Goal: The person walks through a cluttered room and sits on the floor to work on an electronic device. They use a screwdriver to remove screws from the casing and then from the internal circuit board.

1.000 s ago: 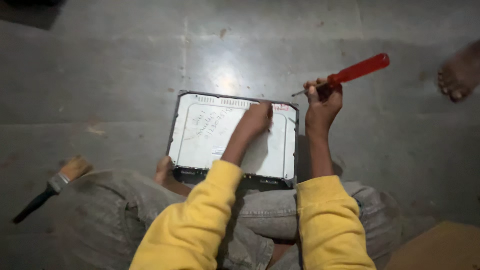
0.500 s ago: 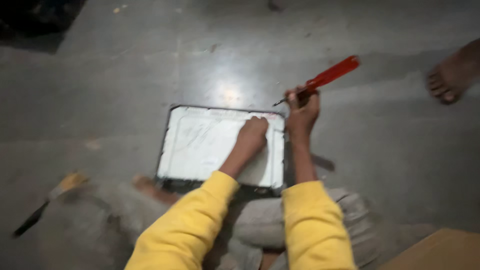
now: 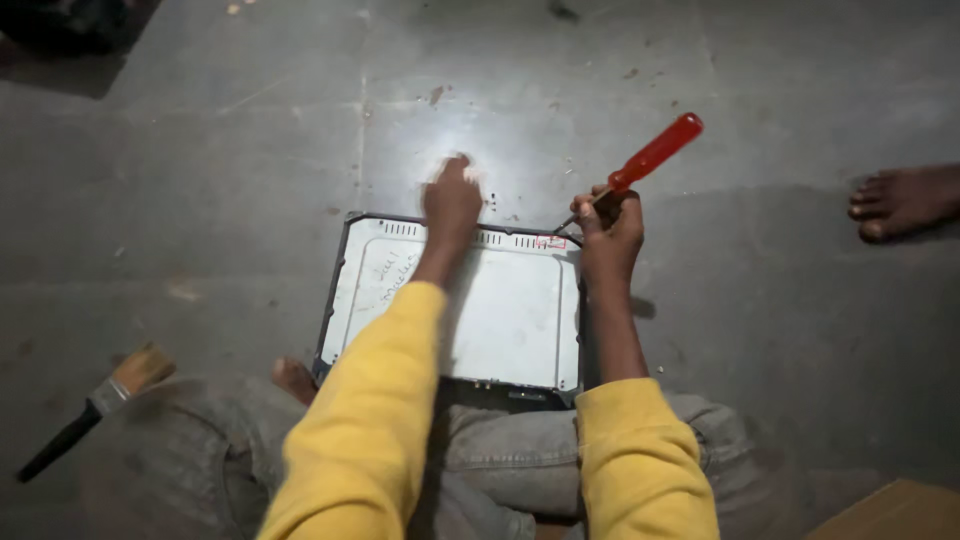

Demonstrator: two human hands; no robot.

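We start at the far left of the left hand: a paintbrush (image 3: 92, 408) with a dark handle and pale bristles lies on the grey concrete floor (image 3: 200, 150), well apart from both hands and below-left of them.

Our left hand (image 3: 452, 200) reaches forward past the far edge of a flat white metal cover panel (image 3: 490, 310), which lies on the floor directly before our crossed legs in grey trousers (image 3: 520, 450). The hand is blurred; it appears loosely closed with its knuckles up, over the floor just beyond the panel's vented far rim, but we cannot tell whether it pinches anything. The yellow sleeve (image 3: 370, 420) of that arm crosses the panel's left half. Handwriting shows on the panel beside the forearm.

To the right of the left hand, our right hand (image 3: 610, 225) is clenched around a screwdriver (image 3: 640, 165) with a red handle. The handle rises up and to the right of the fist; the metal tip points down-left, close to the panel's far right corner, near a small red-outlined label.

Well to the right of the right hand, another person's bare foot (image 3: 900, 200) rests on the floor.
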